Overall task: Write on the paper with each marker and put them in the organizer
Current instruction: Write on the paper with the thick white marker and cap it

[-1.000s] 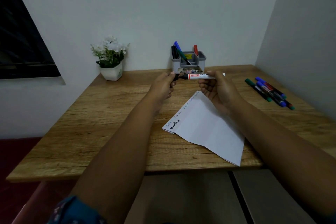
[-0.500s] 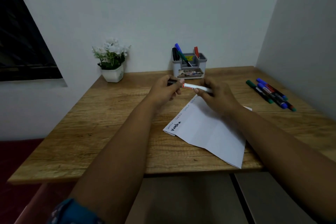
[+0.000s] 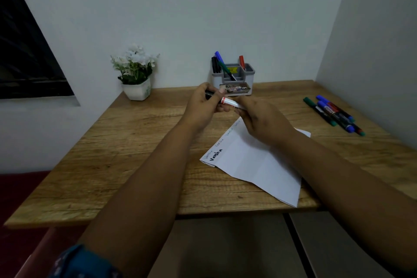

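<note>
Both my hands hold one white marker (image 3: 230, 103) with a red band and a black cap, a little above the desk. My left hand (image 3: 204, 106) grips its black cap end. My right hand (image 3: 262, 119) grips the white barrel. Below them lies the white paper (image 3: 255, 160), with handwritten words along its left edge. The grey organizer (image 3: 233, 75) stands at the back against the wall and holds black, blue, green and red markers. Several loose markers (image 3: 334, 114) lie on the desk at the right.
A white pot of white flowers (image 3: 136, 74) stands at the back left of the wooden desk (image 3: 126, 153). Walls close in behind and on the right. A dark window is at the left. The paper's near corner overhangs the desk's front edge.
Both hands have lowered the marker from in front of the organizer toward the paper's upper edge. The camera view shifted slightly.
</note>
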